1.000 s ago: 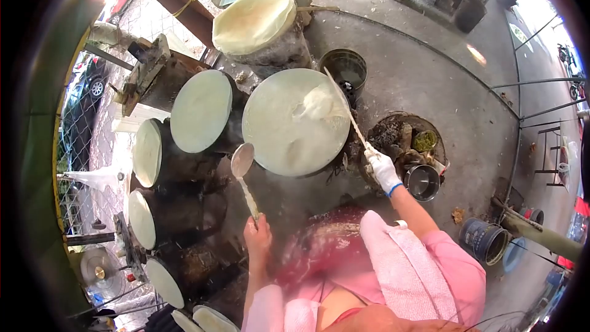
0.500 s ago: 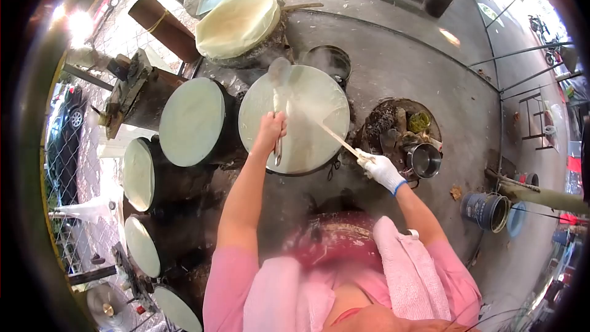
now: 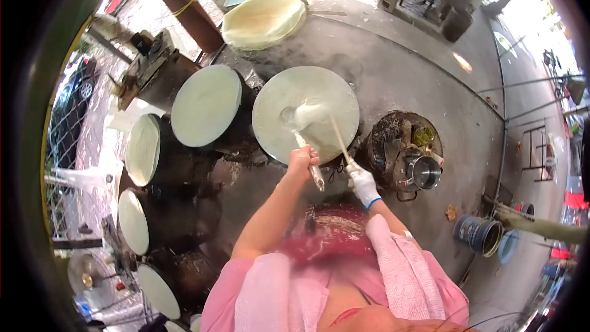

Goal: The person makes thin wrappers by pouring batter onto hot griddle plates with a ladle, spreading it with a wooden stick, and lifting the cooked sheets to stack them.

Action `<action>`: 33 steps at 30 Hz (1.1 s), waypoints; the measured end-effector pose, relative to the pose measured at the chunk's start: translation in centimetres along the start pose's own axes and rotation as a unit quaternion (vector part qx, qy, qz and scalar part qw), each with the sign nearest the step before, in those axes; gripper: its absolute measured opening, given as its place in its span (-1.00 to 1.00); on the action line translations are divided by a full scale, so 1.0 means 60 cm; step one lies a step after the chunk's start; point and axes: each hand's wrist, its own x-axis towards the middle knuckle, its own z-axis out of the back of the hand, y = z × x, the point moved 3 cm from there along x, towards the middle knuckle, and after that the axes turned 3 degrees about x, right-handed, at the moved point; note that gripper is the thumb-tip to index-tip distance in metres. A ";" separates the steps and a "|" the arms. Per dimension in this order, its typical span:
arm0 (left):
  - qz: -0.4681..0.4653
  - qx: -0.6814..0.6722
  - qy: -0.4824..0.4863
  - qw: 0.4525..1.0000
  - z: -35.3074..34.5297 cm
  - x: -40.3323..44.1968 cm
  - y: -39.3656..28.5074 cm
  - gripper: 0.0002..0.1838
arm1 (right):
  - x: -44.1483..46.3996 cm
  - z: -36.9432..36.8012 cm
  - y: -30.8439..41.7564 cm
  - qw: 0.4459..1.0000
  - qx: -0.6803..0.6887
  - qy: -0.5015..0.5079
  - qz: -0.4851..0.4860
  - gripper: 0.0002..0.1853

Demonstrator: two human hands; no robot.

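Note:
A large round pan [image 3: 270, 92], covered in pale, wet-looking batter, lies in front of me with steam around it. My bare left hand [image 3: 302, 160] is wrapped around the handle of a ladle [image 3: 300, 140], whose bowl rests at the pan's middle, touching or just above the batter. In a white glove, my right hand [image 3: 361, 183] grips a thin wooden stick [image 3: 339, 137] that slants over the pan's near right part. Its far end meets a white patch of batter [image 3: 313, 114]; steam blurs the contact.
More pale-topped round pans [image 3: 206, 106] line the left side. A cloth-covered round basin [image 3: 264, 21] stands beyond. To the right is a round stand [image 3: 402, 124] with a metal pot [image 3: 424, 173] and a green item. Buckets [image 3: 478, 233] sit farther right. A chain-link fence borders the left.
The ladle has come from the pan's far edge to its middle, my left hand drawing back nearer my body. My right hand has moved inward and closer, with the stick now steeper.

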 end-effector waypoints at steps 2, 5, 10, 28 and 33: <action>0.018 -0.045 0.000 0.999 -0.027 0.000 0.014 -0.85 | -0.032 -0.033 0.026 0.992 -0.036 0.073 -0.096 -0.65; 0.049 -0.208 0.085 0.973 -0.031 -0.015 0.010 -0.90 | -0.022 -0.045 0.035 0.975 0.009 0.144 -0.168 -0.61; -0.071 -0.241 0.318 0.914 0.112 -0.185 -0.032 -0.72 | 0.002 0.041 0.138 0.999 -0.017 0.018 -0.040 -0.56; -0.238 -0.334 0.053 0.911 0.606 -0.629 -0.168 -0.64 | -0.100 -0.486 -0.042 0.885 -0.211 0.379 0.167 -0.41; -0.281 -0.349 -0.050 0.893 0.774 -0.735 -0.177 -0.64 | -0.098 -0.827 -0.064 0.659 -0.528 0.383 0.373 -0.59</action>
